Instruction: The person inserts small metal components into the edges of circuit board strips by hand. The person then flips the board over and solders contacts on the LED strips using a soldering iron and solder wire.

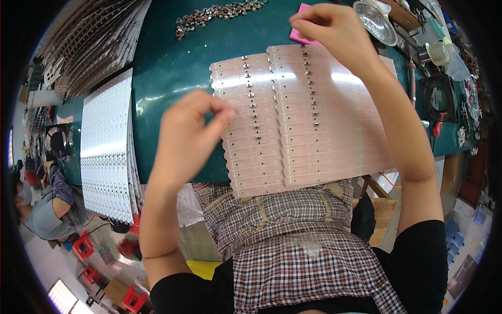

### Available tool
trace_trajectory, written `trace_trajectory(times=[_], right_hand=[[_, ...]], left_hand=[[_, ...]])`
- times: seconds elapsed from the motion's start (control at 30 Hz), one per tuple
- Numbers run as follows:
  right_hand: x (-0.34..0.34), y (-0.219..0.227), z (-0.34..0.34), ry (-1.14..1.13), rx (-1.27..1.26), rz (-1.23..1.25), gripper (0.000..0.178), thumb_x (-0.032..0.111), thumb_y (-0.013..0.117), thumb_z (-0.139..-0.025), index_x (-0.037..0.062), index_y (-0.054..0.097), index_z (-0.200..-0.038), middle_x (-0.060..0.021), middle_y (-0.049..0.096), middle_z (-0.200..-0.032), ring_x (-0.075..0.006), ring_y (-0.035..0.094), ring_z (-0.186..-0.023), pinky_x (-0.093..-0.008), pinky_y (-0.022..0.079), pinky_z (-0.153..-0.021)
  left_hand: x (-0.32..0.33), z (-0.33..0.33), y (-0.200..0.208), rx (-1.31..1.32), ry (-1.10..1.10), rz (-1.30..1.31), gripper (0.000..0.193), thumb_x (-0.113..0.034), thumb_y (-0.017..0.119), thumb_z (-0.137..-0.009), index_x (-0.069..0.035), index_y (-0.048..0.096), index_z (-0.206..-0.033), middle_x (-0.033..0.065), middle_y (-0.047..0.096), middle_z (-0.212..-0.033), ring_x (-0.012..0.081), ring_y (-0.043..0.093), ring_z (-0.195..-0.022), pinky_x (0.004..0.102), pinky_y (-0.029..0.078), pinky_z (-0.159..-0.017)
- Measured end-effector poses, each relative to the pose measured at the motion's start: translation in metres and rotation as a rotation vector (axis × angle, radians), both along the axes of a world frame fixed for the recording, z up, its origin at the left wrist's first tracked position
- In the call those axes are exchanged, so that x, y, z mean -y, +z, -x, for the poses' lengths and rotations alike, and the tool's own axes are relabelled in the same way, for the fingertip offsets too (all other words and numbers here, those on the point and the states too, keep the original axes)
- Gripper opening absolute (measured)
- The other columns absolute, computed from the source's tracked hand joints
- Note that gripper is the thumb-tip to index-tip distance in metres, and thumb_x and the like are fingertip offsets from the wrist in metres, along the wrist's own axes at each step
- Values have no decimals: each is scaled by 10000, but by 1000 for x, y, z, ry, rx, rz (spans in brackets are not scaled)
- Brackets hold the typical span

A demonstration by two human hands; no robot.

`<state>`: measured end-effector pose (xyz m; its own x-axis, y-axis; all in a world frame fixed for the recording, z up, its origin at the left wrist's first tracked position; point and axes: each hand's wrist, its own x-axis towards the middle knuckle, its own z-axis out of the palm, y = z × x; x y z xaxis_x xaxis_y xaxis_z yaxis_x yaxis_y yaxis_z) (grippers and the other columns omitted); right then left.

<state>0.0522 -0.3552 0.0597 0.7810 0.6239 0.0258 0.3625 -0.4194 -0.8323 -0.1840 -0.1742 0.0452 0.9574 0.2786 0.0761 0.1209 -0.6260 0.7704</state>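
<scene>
Two pale pink panels of strip circuit boards with scalloped edges lie overlapping before me: the left panel (248,170) and the right panel (345,136). Small metal clip-like parts (253,105) sit in a column on the upper rows of each. My left hand (189,133) hovers at the left panel's edge, slightly blurred, thumb and forefinger pinched; whatever is between them is too small to make out. Above the right panel's far edge, my right hand (334,31) is also closed in a pinch beside a pink pad (299,34). What its fingertips hold is hidden.
Loose small metal parts (217,17) are heaped at the far side of the green table (162,47). White perforated boards (107,146) stack at left, with more boards (99,42) behind. A metal bowl (376,23), tools and a black fan (439,99) stand right. Another person (49,214) sits far left.
</scene>
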Motion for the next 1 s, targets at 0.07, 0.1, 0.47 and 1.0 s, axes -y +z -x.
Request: trace_trajectory(times=[0.07,0.1,0.47,1.0], right_hand=[[23,-13,0,104,128,13,226,162,728,-888,-5,742,-1039,-84,749,-947,-166,711,-857,-299,551,-816],[30,-13,12,106,145,-48,204,140,714,-876,-16,744,-1004,-91,747,-916,-176,716,-829,-310,558,-785],[82,-21,59,49,-153,-143,160,62,669,-937,-22,730,-1059,-36,718,-912,-93,666,-820,-232,537,-763],[92,-17,90,66,-269,-87,162,5,667,-934,-45,708,-1083,-65,723,-935,-107,688,-850,-237,565,-781]], left_hand=[[21,15,-4,-80,-70,10,90,-76,746,-861,-4,715,-906,2,603,-819,65,401,-596,243,317,-535],[29,20,-8,-84,-65,9,90,-76,746,-861,-4,715,-906,2,603,-819,65,401,-596,243,317,-535],[48,25,-25,-83,-43,-113,103,-79,722,-878,-14,690,-951,102,650,-890,229,650,-749,323,511,-652],[47,20,-17,-91,-104,-296,85,-85,696,-880,-28,667,-936,110,640,-893,307,655,-775,388,514,-670]])
